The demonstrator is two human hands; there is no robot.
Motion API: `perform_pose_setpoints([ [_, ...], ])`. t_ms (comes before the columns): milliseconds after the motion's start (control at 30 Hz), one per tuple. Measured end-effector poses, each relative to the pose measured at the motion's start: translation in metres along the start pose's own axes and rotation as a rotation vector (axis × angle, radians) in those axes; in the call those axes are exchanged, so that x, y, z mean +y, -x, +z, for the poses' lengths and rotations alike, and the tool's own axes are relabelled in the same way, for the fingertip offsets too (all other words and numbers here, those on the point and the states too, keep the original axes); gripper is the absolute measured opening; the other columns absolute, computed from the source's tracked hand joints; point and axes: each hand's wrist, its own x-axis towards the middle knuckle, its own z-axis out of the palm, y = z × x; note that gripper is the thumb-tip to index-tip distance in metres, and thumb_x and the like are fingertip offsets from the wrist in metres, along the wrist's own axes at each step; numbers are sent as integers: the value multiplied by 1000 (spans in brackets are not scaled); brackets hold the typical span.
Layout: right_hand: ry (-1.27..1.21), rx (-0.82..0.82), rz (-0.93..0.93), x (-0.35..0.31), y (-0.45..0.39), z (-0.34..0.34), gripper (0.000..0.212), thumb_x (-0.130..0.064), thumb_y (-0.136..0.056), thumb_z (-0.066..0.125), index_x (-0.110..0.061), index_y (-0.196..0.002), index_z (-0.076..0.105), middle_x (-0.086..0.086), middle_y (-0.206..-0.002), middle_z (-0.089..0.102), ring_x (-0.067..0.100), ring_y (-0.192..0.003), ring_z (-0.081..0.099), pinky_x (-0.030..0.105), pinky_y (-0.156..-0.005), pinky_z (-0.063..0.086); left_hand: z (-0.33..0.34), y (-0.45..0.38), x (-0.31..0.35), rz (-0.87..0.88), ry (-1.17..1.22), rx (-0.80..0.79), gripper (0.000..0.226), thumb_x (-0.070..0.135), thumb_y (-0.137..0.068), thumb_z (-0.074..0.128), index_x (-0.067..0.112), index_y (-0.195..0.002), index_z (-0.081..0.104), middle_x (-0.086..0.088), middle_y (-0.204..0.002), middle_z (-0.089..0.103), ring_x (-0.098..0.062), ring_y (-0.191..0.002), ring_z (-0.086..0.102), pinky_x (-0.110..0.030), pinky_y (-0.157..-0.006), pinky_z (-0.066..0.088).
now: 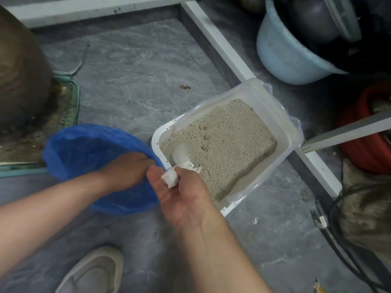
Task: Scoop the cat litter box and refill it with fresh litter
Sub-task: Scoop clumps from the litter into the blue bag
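One litter box (293, 132) sits right of centre on the floor, its litter (220, 142) a grey bed. One blue bag (84, 149) gapes left of it; my left hand (127, 170) grips its near rim. My right hand (182, 191) holds the one white scoop (179, 158), fingers curled round its handle, blade dug into the near-left litter. Pale bucket (281, 51) far right.

Grey, marbled stone floor (135, 77), dull under flat indoor light, crossed by a white frame rail (220, 41) running from top centre down to the right. At the left edge, a green-rimmed tray (72, 102) with grimy contents; at top right, a pale blue bucket (281, 58) holding dark items, and below it a red basin (359, 132). Black cables (338, 229) trailing over the floor at lower right.
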Motion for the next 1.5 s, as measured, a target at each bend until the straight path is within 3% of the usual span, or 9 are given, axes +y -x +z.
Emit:
perform_pose_setpoints([
  [167, -22, -1, -37, -5, -13, 3, 20, -6, -105, 39, 0, -99, 56, 23, -84, 63, 30, -58, 67, 37, -44, 58, 5, -12, -1, -5, 133, -5, 39, 36, -94, 56, 16, -62, 61, 9, -55, 56, -6, -51, 48, -29, -60, 41],
  [300, 26, -2, -45, -13, -20, 3, 22, -9, -106, 38, -2, -93, 55, 20, -74, 62, 27, -55, 66, 34, -43, 57, 7, -24, -7, -2, -94, 90, 51, 49, -93, 55, 4, -74, 68, -3, -69, 70, -20, -71, 66, -40, -69, 51],
  [433, 118, 45, -49, -25, -31, -1, 30, -14, -106, 37, -5, -83, 53, 10, -48, 57, 14, -36, 53, 19, -37, 46, 13, -34, -6, -23, -108, 154, 62, 61, -92, 54, 5, -70, 70, -6, -63, 71, -14, -60, 65, -31, -64, 48],
  [567, 299, 107, -79, -40, -39, -9, 27, -13, -105, 36, -11, -82, 52, 7, -53, 53, 10, -37, 43, 15, -32, 34, 16, -43, -11, -12, -63, 110, 59, 57, -96, 51, 10, -70, 74, 2, -63, 73, -8, -61, 69, -33, -75, 55],
  [733, 397, 100, -79, -50, -38, -8, 26, -13, -103, 35, -14, -82, 49, 6, -57, 53, 7, -34, 35, 15, -31, 23, 17, -44, -10, -15, -64, 120, 60, 59, -95, 51, 10, -69, 74, 1, -62, 73, -8, -59, 67, -29, -71, 53],
  [900, 339, 37, -73, -42, -32, 6, 20, -12, -104, 34, -9, -96, 53, 6, -52, 55, 9, -34, 43, 14, -31, 32, 17, -41, -5, -63, -102, 179, 65, 66, -89, 53, 7, -65, 69, -2, -58, 69, -11, -56, 64, -24, -53, 40],
  [1100, 211, 24, -142, -46, -43, 19, 23, -11, -107, 31, -11, -104, 53, 14, -65, 59, 18, -49, 58, 23, -39, 51, 20, -36, -4, -16, -99, 194, 63, 62, -94, 44, 11, -66, 68, 0, -61, 68, -15, -64, 66, -28, -58, 43],
  [1233, 211, 14, -155, -56, -56, 19, 24, -13, -108, 32, -12, -93, 51, 9, -46, 58, 14, -38, 54, 20, -36, 47, 24, -39, -10, -25, -108, 222, 71, 71, -91, 45, 10, -64, 69, 0, -56, 69, -9, -53, 64, -30, -61, 47],
  [1500, 395, 36, -190, -85, -65, 5, 21, -13, -108, 33, -13, -97, 51, 12, -71, 59, 13, -50, 51, 20, -42, 45, 23, -40, -12, -20, -114, 194, 60, 63, -94, 47, 17, -63, 69, 11, -54, 68, -2, -53, 62, -26, -61, 45],
])
